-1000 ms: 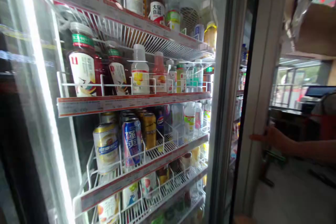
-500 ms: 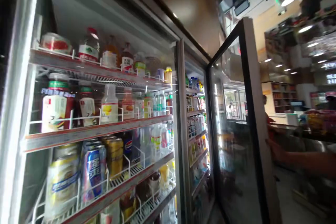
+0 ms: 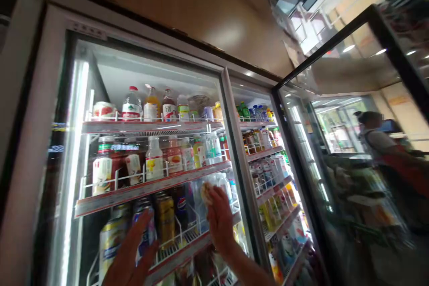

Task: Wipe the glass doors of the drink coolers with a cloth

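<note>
Near the bottom middle of the frame, two bare hands are reaching up in front of a big glass door [image 3: 157, 78] on a drinks fridge. Toward the right, the right hand [image 3: 221, 221] is holding a small, pale, bunched thing that is looking like a cloth [image 3: 205, 192]. It is sitting just right of the middle of the frame, at the fingertips. Lower and to the left, the left hand [image 3: 130, 250] is spreading its thumb away from its fingers and is holding nothing that can be seen. I cannot tell if either hand is touching the glass.

Behind the left hand, a blue and pink can [image 3: 150, 229] is partly hiding. A white and yellow can [image 3: 112, 237] is standing to its left, and a gold can [image 3: 166, 216] is standing to its right. Higher up, a white bottle [image 3: 154, 161] with a yellow label is standing on the middle shelf. Near the top, a bottle with a red cap [image 3: 132, 105] is standing beside an orange drink [image 3: 152, 105]. Down the left side, a bright light [image 3: 77, 161] is shining. On the right, another door [image 3: 327, 49] is standing open, and a person [image 3: 382, 143] is showing through its glass.
</note>
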Demonstrator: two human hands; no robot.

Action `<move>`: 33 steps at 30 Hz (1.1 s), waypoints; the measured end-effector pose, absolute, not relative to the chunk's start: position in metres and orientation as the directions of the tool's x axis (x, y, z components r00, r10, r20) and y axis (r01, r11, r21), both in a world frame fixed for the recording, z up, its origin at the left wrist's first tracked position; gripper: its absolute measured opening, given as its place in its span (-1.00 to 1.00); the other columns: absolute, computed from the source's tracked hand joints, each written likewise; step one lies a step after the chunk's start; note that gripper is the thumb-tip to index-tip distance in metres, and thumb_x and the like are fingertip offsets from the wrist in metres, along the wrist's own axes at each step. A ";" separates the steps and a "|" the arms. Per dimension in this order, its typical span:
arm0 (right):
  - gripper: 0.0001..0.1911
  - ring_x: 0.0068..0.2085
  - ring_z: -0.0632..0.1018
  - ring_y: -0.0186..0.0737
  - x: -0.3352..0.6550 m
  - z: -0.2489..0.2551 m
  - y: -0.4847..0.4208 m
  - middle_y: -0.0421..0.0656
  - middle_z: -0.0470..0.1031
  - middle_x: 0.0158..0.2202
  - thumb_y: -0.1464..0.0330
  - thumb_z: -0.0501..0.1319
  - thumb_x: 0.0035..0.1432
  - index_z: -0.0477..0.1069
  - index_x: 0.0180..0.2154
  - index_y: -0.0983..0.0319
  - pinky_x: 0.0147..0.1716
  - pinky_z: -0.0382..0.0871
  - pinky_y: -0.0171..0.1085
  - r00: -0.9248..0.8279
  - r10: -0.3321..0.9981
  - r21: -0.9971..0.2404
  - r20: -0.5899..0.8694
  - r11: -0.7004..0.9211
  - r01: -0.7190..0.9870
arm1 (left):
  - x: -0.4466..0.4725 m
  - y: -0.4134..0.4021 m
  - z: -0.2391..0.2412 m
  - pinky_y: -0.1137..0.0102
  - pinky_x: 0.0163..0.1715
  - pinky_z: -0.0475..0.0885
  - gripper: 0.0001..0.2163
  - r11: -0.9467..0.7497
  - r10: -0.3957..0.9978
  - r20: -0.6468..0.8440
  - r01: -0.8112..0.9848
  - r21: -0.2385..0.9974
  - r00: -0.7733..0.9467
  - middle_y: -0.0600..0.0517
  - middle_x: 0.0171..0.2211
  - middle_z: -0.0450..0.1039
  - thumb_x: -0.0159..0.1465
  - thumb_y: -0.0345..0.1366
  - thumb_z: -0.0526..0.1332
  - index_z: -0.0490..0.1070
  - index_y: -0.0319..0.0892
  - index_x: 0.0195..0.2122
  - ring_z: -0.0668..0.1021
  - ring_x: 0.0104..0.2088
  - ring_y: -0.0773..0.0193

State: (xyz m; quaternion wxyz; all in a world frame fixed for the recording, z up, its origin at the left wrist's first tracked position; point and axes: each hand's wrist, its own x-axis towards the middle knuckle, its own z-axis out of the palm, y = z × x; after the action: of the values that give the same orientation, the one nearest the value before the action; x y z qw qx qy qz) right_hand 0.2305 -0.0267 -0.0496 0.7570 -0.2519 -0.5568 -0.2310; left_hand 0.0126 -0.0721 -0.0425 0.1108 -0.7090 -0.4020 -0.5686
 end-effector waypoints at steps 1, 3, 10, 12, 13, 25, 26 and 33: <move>-0.60 0.10 0.38 -0.19 0.234 -0.030 -0.014 -0.02 0.32 0.09 0.35 -0.05 0.27 0.23 0.13 0.13 -0.01 0.41 -0.12 0.315 -0.096 -0.123 0.944 0.784 0.609 | -0.001 -0.068 -0.021 0.03 0.14 0.25 -0.54 -0.608 0.342 0.938 0.772 0.184 0.046 0.07 0.25 0.09 0.27 -0.03 -0.06 0.05 0.09 0.20 0.23 0.21 0.07; -0.59 0.14 0.33 -0.16 0.236 0.007 0.012 -0.01 0.25 0.15 0.32 -0.05 0.27 0.22 0.14 0.15 0.03 0.37 -0.07 0.348 -0.130 -0.116 0.928 0.790 0.602 | -0.025 -0.057 0.015 0.02 0.18 0.17 -0.49 -0.480 0.117 0.987 0.876 -0.045 0.114 -0.02 0.27 0.02 0.26 -0.03 -0.05 0.03 -0.02 0.22 0.16 0.24 0.04; -0.45 0.32 -0.07 -0.06 0.132 0.035 0.032 -0.08 -0.06 0.32 0.41 -0.04 0.24 -0.02 0.26 0.22 0.22 0.03 0.04 -0.078 -0.157 0.159 0.985 0.619 0.769 | -0.055 -0.017 0.029 -0.02 0.21 -0.02 -0.40 -0.123 -0.129 0.961 0.958 -0.260 0.245 -0.18 0.30 -0.13 0.29 -0.15 -0.03 -0.23 -0.20 0.30 -0.04 0.30 -0.02; -0.47 0.32 -0.04 -0.14 0.112 0.037 0.026 -0.19 0.00 0.31 0.37 -0.01 0.24 0.04 0.24 0.16 0.24 0.02 -0.06 -0.342 -0.188 0.386 0.921 0.568 0.727 | -0.057 -0.016 0.024 0.07 0.23 -0.02 -0.42 -0.108 -0.161 0.946 0.948 -0.299 0.280 -0.14 0.30 -0.10 0.29 -0.21 -0.02 -0.20 -0.20 0.29 -0.02 0.30 0.06; -0.50 0.31 0.00 -0.17 0.111 0.044 0.025 -0.22 0.05 0.29 0.37 -0.02 0.25 0.07 0.22 0.14 0.24 0.03 -0.07 -0.387 -0.205 0.433 0.899 0.543 0.720 | -0.058 -0.017 0.022 0.11 0.24 -0.03 -0.43 -0.107 -0.173 0.940 0.943 -0.315 0.294 -0.12 0.30 -0.09 0.29 -0.24 -0.01 -0.19 -0.20 0.29 -0.01 0.30 0.10; -0.49 0.30 -0.01 -0.16 0.102 0.072 0.017 -0.21 0.07 0.28 0.36 0.03 0.21 0.10 0.20 0.17 0.24 -0.06 -0.02 -0.481 -0.221 0.517 0.848 0.543 0.662 | -0.062 -0.022 0.018 0.16 0.23 0.06 -0.42 -0.128 -0.173 0.942 0.941 -0.312 0.289 -0.11 0.28 -0.01 0.26 -0.32 0.04 -0.13 -0.18 0.28 0.10 0.27 0.13; -0.51 0.30 0.02 -0.15 0.101 0.078 0.016 -0.20 0.09 0.28 0.37 0.02 0.22 0.11 0.19 0.16 0.23 -0.07 0.00 -0.437 -0.214 0.478 0.873 0.551 0.684 | -0.062 -0.023 0.018 0.15 0.22 0.07 -0.43 -0.137 -0.166 0.945 0.942 -0.305 0.282 -0.10 0.28 -0.01 0.26 -0.31 0.04 -0.13 -0.17 0.28 0.11 0.27 0.13; -0.53 0.29 0.00 -0.13 0.077 0.107 0.004 -0.18 0.06 0.28 0.39 0.00 0.19 0.18 0.14 0.26 0.19 0.05 -0.06 -0.504 -0.317 0.584 0.803 0.584 0.564 | -0.068 -0.028 0.018 0.16 0.24 0.09 -0.47 -0.249 -0.176 0.968 0.943 -0.219 0.178 -0.03 0.29 -0.04 0.27 -0.32 -0.03 -0.10 -0.12 0.28 0.12 0.26 0.15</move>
State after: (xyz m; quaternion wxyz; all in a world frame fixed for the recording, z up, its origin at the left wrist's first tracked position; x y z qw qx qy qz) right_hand 0.0771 0.0036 0.1066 0.4908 -0.0832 -0.7424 -0.4483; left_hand -0.0676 -0.0281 0.0176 0.5124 -0.5712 -0.3359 -0.5462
